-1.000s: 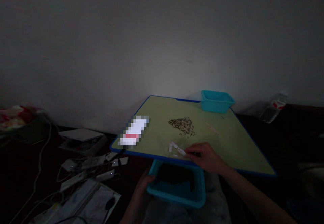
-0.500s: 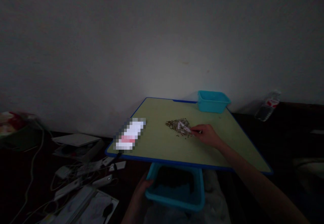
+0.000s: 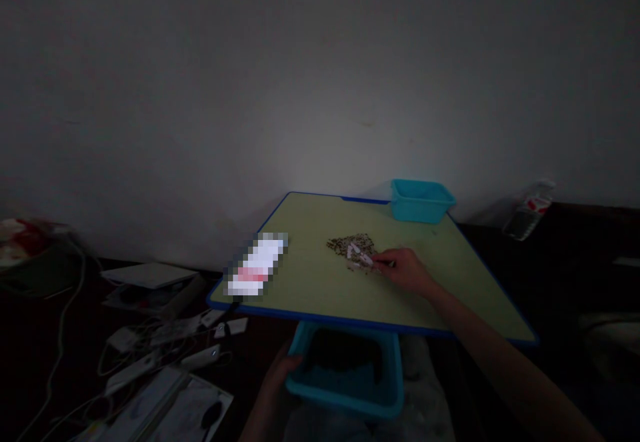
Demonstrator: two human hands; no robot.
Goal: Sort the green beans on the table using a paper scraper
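This looks like a room in a home: dim light, a plain, faintly marked wall [image 3: 320, 95] and a small blue-edged counter [image 3: 310, 289] set close to it. White power strips [image 3: 131, 373], trailing cables [image 3: 62, 342] and papers [image 3: 145, 403] lie cluttered on the left, near a full green container [image 3: 43, 274], while a clear plastic bottle [image 3: 523, 221] leans off to the right.

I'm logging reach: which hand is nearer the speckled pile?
Right. The right hand is beside the speckled pile; the left hand is farther, at the lower blue tub.
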